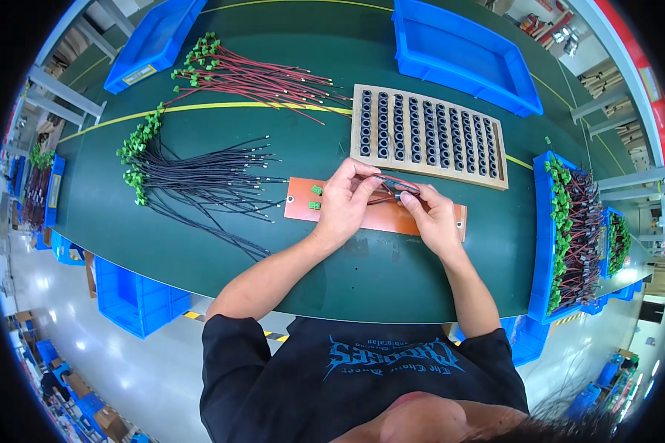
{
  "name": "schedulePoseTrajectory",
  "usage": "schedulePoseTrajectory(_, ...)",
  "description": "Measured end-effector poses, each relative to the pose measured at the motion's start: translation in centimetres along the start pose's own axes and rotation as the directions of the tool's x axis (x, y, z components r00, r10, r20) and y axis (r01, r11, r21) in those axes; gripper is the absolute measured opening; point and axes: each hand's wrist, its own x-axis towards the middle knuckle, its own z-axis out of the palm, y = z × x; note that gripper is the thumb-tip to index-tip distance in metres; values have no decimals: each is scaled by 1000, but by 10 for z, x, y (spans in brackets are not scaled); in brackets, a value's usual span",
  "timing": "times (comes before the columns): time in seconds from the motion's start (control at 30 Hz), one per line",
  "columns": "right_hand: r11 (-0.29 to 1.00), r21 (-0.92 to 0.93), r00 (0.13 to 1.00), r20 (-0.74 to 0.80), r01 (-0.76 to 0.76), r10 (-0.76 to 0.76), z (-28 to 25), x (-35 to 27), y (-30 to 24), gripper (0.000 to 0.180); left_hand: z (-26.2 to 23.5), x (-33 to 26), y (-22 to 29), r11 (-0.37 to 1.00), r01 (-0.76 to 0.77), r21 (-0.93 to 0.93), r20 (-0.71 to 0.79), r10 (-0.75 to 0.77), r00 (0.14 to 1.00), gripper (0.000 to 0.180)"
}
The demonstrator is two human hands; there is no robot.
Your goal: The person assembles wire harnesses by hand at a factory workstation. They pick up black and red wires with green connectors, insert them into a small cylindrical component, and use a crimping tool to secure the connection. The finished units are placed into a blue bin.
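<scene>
My left hand (345, 201) pinches red and black wires (399, 182) between thumb and fingers. Close by on the right, my right hand (434, 219) is closed on the same wires, a small dark piece showing at its fingertips. Both hands are over an orange board (384, 217) with a screw at each end. Beside my left hand, two green connectors (315, 198) lie on the board's left part. Just beyond the hands is a wooden tray (421, 167) holding rows of black ring-shaped parts (428, 133). My fingers hide part of the wires.
Black wires (207, 173) with green connectors fan out on the left of the green table (303, 277). Red wires (266, 77) lie farther back. An open blue bin (469, 70) stands at the back right; another blue bin (541, 244), full of wired connectors, is on the right.
</scene>
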Motion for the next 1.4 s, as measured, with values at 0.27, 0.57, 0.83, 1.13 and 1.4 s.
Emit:
schedulePoseTrajectory(0.27, 990, 136, 1000, 4, -28, 28, 3, 1, 2, 27, -1, 0, -5, 991, 56, -125, 38, -52, 998, 7)
schedulePoseTrajectory(0.57, 997, 78, 1000, 29, 3, -5, 0, 0, -1, 25, -5, -3, -4, 981, 68, -183, 52, -60, 997, 10)
schedulePoseTrajectory(0.83, 991, 131, 1000, 26, -7, 3, 1, -1, -1, 26, -7, -4, -2, 992, 0, -124, 85, 11, 996, 12)
schedulePoseTrajectory(1.13, 996, 94, 1000, 20, -13, 11, -1, -2, -1, 27, -7, -6, 0, 999, 9, 39, 84, -12, 996, 10)
schedulePoseTrajectory(1.4, 964, 266, 1000, -2, -21, 22, 3, -2, 2, 22, -5, -8, 7, 982, -43, 185, 191, 7, 982, 12)
